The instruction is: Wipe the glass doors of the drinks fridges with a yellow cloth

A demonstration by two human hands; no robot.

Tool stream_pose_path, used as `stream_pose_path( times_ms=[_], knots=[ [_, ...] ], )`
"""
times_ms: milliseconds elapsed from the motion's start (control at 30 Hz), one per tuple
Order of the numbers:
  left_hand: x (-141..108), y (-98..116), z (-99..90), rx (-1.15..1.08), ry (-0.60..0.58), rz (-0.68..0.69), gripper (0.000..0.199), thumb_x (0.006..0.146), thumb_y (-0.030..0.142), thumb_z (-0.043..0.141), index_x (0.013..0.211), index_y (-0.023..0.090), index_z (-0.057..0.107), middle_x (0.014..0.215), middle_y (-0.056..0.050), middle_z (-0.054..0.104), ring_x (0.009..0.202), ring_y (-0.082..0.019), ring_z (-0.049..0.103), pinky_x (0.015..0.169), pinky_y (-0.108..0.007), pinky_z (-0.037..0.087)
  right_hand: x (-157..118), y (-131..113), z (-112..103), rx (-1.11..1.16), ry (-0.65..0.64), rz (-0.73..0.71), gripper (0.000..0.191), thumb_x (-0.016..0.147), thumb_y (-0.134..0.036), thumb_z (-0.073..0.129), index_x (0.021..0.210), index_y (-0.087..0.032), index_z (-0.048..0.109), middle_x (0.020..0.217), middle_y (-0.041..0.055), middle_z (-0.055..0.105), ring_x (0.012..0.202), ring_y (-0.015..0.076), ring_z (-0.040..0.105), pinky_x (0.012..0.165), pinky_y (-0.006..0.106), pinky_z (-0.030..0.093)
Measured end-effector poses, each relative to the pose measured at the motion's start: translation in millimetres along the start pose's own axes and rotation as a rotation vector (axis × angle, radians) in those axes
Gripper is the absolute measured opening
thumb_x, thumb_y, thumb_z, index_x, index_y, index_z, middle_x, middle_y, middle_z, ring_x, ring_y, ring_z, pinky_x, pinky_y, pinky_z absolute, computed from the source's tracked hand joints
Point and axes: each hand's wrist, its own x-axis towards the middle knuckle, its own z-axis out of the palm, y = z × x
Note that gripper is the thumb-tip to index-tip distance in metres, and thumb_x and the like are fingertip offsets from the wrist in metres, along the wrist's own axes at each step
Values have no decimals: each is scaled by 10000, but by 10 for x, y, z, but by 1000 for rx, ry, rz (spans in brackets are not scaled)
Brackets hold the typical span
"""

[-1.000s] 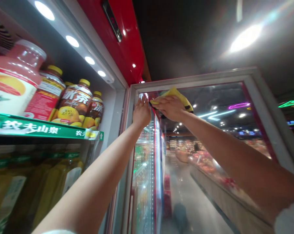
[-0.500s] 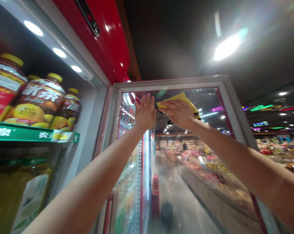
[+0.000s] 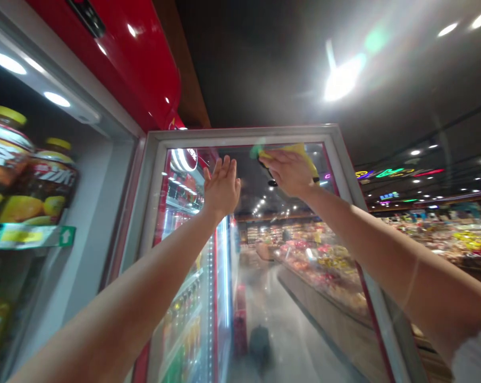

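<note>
My left hand lies flat against the glass of an open cooler door, its fingers spread and pointing up, with nothing in it. To its right, my right hand presses a yellow cloth with dark edges against the upper part of the same pane. The cloth shows above and to the right of the fingers and reaches close to the top frame of the door.
At the left, the cooler's shelf holds bottles with yellow caps, below a red top panel. Beyond the glass are an aisle floor and a produce display.
The view has turned to the right, so the cooler and door sit further left. My right hand and the cloth have moved right relative to the door, nearer its top right corner.
</note>
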Motion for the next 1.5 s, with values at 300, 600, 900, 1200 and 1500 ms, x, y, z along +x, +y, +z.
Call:
stream_pose_path(
  times_ms=[300, 600, 900, 1200, 1500],
  knots=[
    [82, 339, 96, -20, 42, 19, 625, 989, 284, 361, 1591, 120, 338, 1678, -149, 306, 1573, -307, 248, 1276, -608, 146, 17, 64, -13, -38, 7, -47, 422, 1026, -249, 455, 1409, -303, 624, 1485, 31, 600, 1352, 279, 519, 1136, 456, 416],
    [90, 649, 197, -46, 46, 48, 616, 988, 250, 329, 1585, 99, 342, 1671, -150, 319, 1573, -295, 251, 1274, -612, 151, -238, 294, -58, -155, 70, 328, 477, 1029, -327, 419, 1471, -197, 542, 1574, 152, 479, 1425, 401, 422, 1122, 623, 380],
    [53, 744, 170, -41, 29, 79, 583, 1009, 265, 338, 1573, 123, 374, 1669, -147, 327, 1572, -291, 257, 1277, -590, 159, -154, 364, -149, -210, -73, 344, 504, 1047, -274, 348, 1536, -237, 465, 1613, 112, 429, 1452, 340, 398, 1131, 523, 392],
    [-17, 861, 245, -22, -25, 67, 606, 1001, 260, 357, 1589, 112, 340, 1688, -135, 276, 1583, -287, 223, 1278, -606, 143, -249, 420, -168, -191, -138, 358, 567, 1005, -83, 298, 1547, -170, 435, 1610, 144, 419, 1427, 326, 408, 1113, 486, 370],
    [-179, 1062, 405, -47, -58, 148, 611, 984, 266, 408, 1576, 121, 372, 1686, -130, 273, 1585, -286, 214, 1281, -612, 131, -656, 195, -204, -297, -145, 557, 473, 982, -251, 457, 1433, -131, 537, 1348, 242, 574, 1238, 376, 521, 826, 463, 548]
  ],
)
